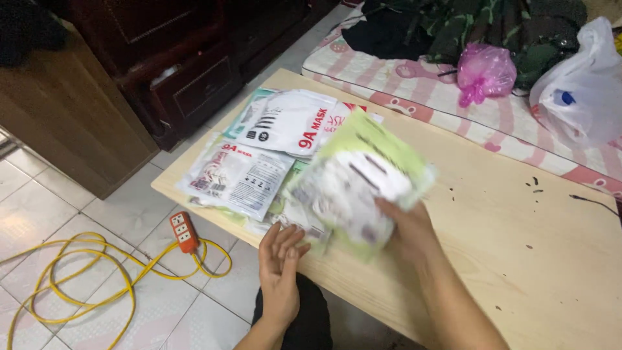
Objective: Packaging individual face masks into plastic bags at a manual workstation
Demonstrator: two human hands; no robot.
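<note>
Right hand (408, 227) clamped on the near edge of a blurred pale-green-and-white flat plastic mask packet (359, 181), thumb on top, packet lifted and tilted above the near left part of the light wooden tabletop (518, 220). Left hand (280, 259) open and loose at the table's near edge, fingers slightly curled, gripping nothing, fingertips just beside the lower corner of the lifted packet and the bottom of the pile. Beneath and to the left, a spread pile of flat white mask packets with red and black print (259, 152), overlapping one another, some with pale green and teal edges showing. On the white tiled floor (136, 214) left of the table, an orange power strip (183, 231) with a coiled yellow cable (71, 279). Behind the table, a pink-and-white striped mattress (414, 81) carrying a crumpled pink plastic bag (486, 71), a white plastic bag (583, 84) and dark camouflage cloth (492, 26). At upper left, dark wooden cabinets (181, 71).
</note>
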